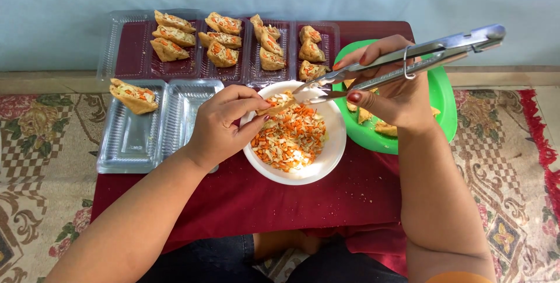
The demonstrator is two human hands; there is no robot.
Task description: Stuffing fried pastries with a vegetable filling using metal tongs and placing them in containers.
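Head view
Left hand: the left hand (219,125) hovers at the left rim of the white bowl (326,154), fingers pinched shut on a folded pastry pocket (277,106) — thumb below, fingertips on top.
Pastry pocket: it sticks out to the right past the fingertips, open end toward the tongs, held over the bowl's upper left edge.
Right hand: the right hand (388,93) is wrapped around a pair of metal tongs (402,64), fingers closed on the two arms near their middle.
Tongs: the tips are pressed together just beside the pocket's open end, over the bowl; the hinge end points up and to the right, well clear of the hand.
Bowl: it holds a chopped filling (290,137) of orange and pale bits, and stands on a dark red cloth (245,195).
Green plate: the green plate (446,102) sits just right of the bowl, under the right hand, with a few unfilled pockets on it.
Clear tray, near: a clear plastic tray (140,143) lies left of the bowl — one filled pocket (133,95) in its far left corner.
Clear trays, far: the far trays (125,44) carry rows of filled pockets along the back edge.
Floor: a patterned rug (35,160) lies on both sides.
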